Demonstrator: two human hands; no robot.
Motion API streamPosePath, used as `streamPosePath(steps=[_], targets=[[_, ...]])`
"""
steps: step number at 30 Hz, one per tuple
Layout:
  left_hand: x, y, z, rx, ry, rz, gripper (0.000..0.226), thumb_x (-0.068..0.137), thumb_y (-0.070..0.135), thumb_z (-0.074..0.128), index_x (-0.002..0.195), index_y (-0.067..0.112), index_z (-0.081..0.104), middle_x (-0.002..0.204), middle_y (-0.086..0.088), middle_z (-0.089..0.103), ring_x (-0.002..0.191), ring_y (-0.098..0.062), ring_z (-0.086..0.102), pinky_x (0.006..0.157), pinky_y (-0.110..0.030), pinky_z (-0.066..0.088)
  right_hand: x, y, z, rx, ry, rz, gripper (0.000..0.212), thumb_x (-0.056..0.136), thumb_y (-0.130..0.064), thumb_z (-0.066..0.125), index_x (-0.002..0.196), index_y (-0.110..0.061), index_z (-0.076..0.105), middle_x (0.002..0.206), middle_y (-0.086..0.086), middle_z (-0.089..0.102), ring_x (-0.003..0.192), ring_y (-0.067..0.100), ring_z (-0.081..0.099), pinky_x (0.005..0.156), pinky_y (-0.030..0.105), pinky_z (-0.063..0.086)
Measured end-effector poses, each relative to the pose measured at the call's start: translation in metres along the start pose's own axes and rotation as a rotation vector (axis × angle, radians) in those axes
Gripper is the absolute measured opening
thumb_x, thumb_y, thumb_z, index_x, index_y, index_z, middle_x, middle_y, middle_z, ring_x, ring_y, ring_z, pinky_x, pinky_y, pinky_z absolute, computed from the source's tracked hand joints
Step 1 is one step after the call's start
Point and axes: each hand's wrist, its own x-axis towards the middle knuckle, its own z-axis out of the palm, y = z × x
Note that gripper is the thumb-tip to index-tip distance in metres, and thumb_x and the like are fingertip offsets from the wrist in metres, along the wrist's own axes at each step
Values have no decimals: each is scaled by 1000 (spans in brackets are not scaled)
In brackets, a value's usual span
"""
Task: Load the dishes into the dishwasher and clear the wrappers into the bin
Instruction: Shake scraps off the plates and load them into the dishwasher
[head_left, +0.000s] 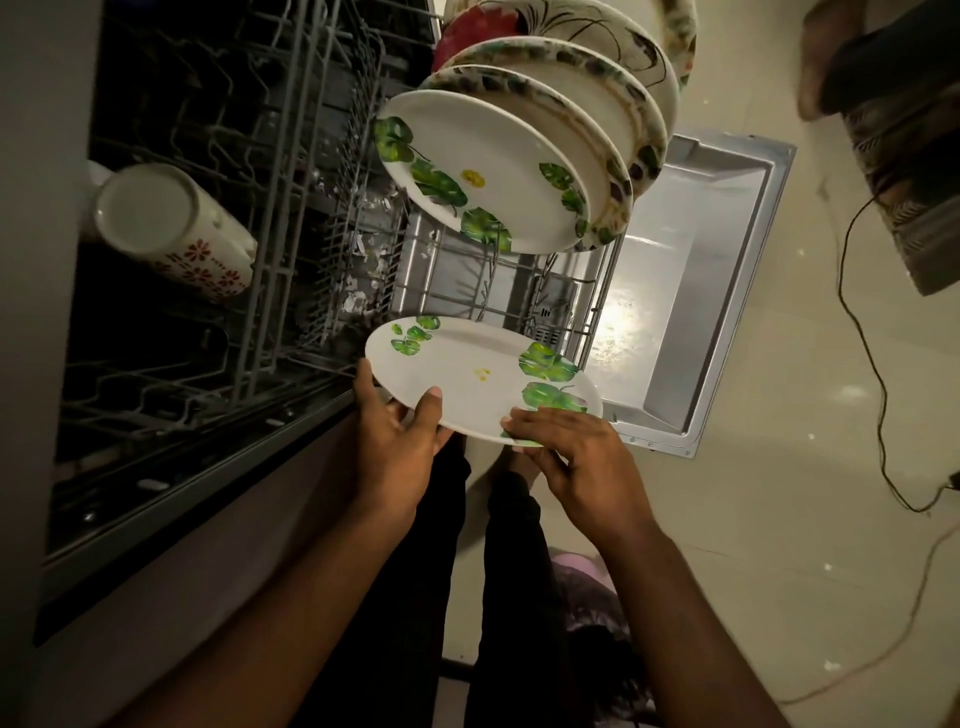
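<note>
White plate (470, 376) with green leaves held by both hands over the near end of the lower rack (519, 291). Left hand (400, 439) grips its near edge, thumb on top; right hand (566, 447) pinches the rim beside it. Four plates (483, 166) stand tilted on edge in the rack beyond. A flowered mug (171, 228) lies in the upper rack (270, 171). Door (696, 291) is down.

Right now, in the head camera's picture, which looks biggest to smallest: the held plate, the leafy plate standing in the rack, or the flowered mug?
1 and 2. Held plate and racked leaf plate: look alike; the held one is nearer, so unranked.
3. Flowered mug.
</note>
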Motion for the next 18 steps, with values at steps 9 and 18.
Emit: streamPosePath(steps=[9,18], targets=[[-20,-13,-20,61,67,-3,85,96,-18,48,163,29,24,142,-8,63,117,-16,68,69,-29,63,-12,-6,0,-96,-120,-49,48,89,-12,67,129,-37,74,136,-17,69,127,13,65,104,44,53],[-26,-13,-28,70,41,14,74,99,-13,53,161,21,31,132,-6,71,111,-18,74,74,-33,64,-23,-11,-3,-1,-107,-34,41,92,-22,56,126,-36,76,134,-17,70,126,7,65,105,38,53]])
